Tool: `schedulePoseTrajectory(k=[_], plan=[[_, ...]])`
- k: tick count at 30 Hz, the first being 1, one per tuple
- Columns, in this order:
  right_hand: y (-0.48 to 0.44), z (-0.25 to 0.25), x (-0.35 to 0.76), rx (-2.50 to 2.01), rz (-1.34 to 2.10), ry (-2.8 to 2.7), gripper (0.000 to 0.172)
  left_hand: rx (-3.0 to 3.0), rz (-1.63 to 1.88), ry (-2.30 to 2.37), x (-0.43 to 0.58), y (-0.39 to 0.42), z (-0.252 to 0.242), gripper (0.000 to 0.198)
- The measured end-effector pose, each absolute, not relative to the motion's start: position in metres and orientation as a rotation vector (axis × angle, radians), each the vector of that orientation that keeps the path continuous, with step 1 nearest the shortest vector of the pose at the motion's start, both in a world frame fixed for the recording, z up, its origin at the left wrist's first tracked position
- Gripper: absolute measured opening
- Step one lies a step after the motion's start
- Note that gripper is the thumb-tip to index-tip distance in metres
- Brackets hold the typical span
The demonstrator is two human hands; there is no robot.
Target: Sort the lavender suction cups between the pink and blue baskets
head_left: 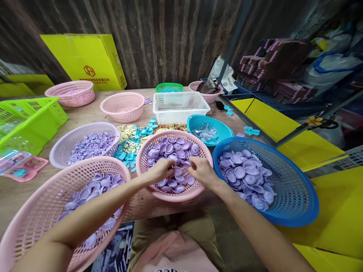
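Note:
Both my hands are over a pink basket of oval, shallow purple plastic pieces. My left hand is closed at the left of the basket, its fingertips curled down; what they hold, if anything, is hidden. Opposite it, my right hand pinches a purple plastic piece between thumb and curled fingers. More of the same pieces fill a blue basket to the right. A larger pink basket under my left forearm also has them inside.
Behind the middle basket lie loose turquoise parts and cream parts. A lilac basket has small purple parts. Farther back stand a white basket, a turquoise bowl of clear parts and a pink basket. A green crate sits left.

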State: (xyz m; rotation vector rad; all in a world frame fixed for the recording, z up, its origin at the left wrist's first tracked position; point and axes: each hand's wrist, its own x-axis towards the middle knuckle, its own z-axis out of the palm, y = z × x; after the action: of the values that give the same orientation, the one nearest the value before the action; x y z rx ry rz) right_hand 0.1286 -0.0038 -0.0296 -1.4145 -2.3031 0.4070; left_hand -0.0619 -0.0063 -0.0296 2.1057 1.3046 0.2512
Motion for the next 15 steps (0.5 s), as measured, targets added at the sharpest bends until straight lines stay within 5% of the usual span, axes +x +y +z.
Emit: schedulePoseTrajectory(k=[8, 15], plan=[[-0.03, -0.026, 0.137, -1.258, 0.676, -2.084, 0.009, 2.429, 0.279, 1.465, -0.039, -0.011, -0.019, 0.014], [-0.035, -0.016, 0.145, -1.348, 0.667, -2.121, 0.013, 1.864, 0.478, 1.091, -0.02, -0.007, -0.011, 0.015]])
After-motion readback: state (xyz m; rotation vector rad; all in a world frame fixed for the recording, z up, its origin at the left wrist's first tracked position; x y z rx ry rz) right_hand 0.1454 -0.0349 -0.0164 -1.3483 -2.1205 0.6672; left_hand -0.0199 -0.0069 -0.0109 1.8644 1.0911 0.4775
